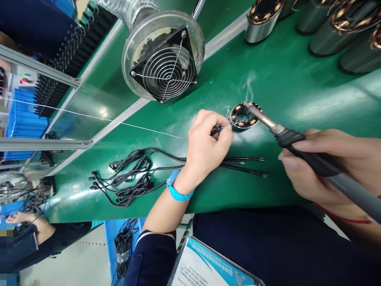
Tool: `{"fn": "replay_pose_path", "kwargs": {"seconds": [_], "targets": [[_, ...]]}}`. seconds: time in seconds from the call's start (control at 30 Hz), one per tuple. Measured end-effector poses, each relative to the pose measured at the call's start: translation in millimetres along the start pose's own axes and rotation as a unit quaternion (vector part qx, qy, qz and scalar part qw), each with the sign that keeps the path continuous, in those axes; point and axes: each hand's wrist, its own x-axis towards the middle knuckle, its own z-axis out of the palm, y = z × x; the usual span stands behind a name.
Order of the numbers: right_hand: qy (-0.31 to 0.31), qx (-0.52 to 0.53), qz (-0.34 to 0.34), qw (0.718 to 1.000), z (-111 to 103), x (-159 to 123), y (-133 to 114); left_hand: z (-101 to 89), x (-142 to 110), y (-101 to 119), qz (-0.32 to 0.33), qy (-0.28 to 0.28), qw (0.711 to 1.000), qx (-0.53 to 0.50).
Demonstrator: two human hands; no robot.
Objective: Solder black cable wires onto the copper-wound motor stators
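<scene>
My right hand [324,163] is wrapped round the dark handle of a soldering iron [306,149]. Its hot tip rests at the ring of a small motor stator [245,124] with copper windings, and thin smoke curls up there. My left hand [208,139], with a blue strap at the wrist, pinches a thin dark wire [217,130] at the stator's left edge. A fine solder wire runs in from the left toward this hand; whether the fingers hold it too I cannot tell. Under the left wrist lie several black cables [133,171] with stripped ends pointing right.
A fume extractor fan [169,77] on a foil duct stands beyond my hands. Taller wound stators [260,24] line the far right of the green table [276,99]. Metal frame bars cross at left. A co-worker's hand [22,217] is at lower left, near a blue bin of cables [122,246].
</scene>
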Motion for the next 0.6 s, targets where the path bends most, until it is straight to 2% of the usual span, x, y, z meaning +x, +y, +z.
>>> {"fn": "replay_pose_path", "kwargs": {"seconds": [0.07,0.1,0.3,0.47,0.6], "targets": [[-0.005,-0.014,-0.067,0.998,5,3,-1,-0.3,0,0,-0.001,-0.004,1.0,0.009],[-0.011,-0.023,-0.08,0.997,7,5,-2,-0.4,1,0,-0.001,-0.003,1.0,0.01],[-0.057,-0.072,-0.019,0.996,5,35,-7,-1.3,1,1,-0.009,-0.002,1.0,-0.006],[-0.15,-0.076,-0.058,0.984,12,61,7,-1.7,2,2,-0.02,0.002,0.999,-0.033],[-0.188,-0.054,-0.067,0.978,25,66,21,-2.0,2,1,-0.03,-0.008,0.998,-0.06]]}}
